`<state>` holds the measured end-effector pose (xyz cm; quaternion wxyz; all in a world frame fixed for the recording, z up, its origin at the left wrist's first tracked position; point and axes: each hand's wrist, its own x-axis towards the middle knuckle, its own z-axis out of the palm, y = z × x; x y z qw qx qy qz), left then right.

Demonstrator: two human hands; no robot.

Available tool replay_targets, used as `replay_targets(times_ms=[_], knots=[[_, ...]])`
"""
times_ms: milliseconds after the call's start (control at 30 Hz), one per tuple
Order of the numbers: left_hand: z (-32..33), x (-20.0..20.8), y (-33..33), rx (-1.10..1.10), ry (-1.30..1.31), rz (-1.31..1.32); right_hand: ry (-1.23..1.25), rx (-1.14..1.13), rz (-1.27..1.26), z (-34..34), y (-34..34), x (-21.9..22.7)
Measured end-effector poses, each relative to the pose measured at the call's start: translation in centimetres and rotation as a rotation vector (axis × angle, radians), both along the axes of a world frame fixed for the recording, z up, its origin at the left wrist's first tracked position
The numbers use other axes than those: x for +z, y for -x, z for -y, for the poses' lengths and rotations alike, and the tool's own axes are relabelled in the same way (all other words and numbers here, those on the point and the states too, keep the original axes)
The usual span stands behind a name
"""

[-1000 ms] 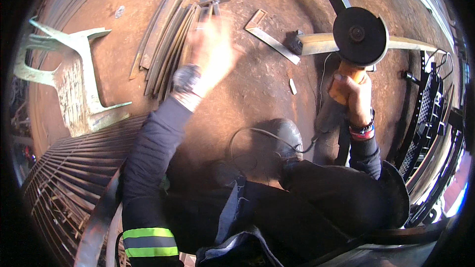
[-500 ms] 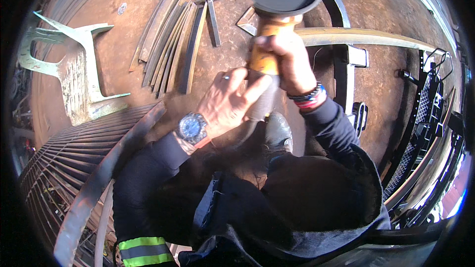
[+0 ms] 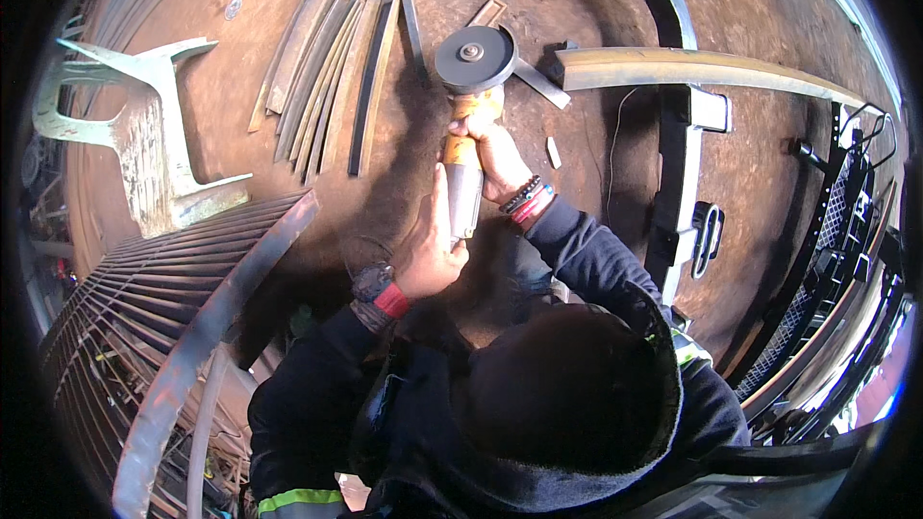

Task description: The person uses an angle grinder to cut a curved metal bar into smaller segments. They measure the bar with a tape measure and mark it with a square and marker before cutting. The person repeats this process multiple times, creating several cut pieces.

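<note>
Both my hands hold an angle grinder (image 3: pixel 465 183) with a yellow and grey body. Its dark round disc (image 3: pixel 475 56) faces up at the far end, with a guard along its right side. My right hand (image 3: pixel 498 161) is closed round the yellow neck behind the disc. Against the grey rear body lies my left hand (image 3: pixel 429 252), fingers along its left side and thumb near its back end. Beyond the disc, a small metal frame piece (image 3: pixel 488 12) and a flat bar (image 3: pixel 542 85) lie on the ground, partly hidden by the disc.
Several steel angle bars (image 3: pixel 332 86) lie at the left beside a T-shaped piece (image 3: pixel 408 0). A pale green plastic chair (image 3: pixel 159 149) lies farther left, beyond a barred metal grille (image 3: pixel 192 279). Rightward are a curved beam (image 3: pixel 692 67), a steel frame (image 3: pixel 679 183) and black metalwork (image 3: pixel 817 259).
The grinder has moved nearer to me and left, its disc now lower in view. My left hand has turned and slid to the grinder's rear; my right hand stays round its neck.
</note>
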<state>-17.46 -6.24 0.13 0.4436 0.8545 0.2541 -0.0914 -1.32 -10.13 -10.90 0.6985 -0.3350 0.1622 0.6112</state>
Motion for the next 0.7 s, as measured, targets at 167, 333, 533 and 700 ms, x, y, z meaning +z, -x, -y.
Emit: replay_targets(times_ms=[167,333,533,700], knots=[[-0.1,0.0,-0.8,-0.035,-0.012,0.091,-0.025,-0.045,0.027,0.7,-1.3,1.7],[0.2,0.8,-1.8,-0.02,-0.118,0.121,-0.046,-0.068,0.073,0.4,-2.2,2.6],[1.1,0.0,-1.2,0.122,-0.262,-0.017,0.039,-0.133,0.255,-0.6,-1.5,1.4],[1.9,0.3,0.4,0.342,-0.329,0.065,0.066,-0.057,0.437,-1.2,0.1,3.2]])
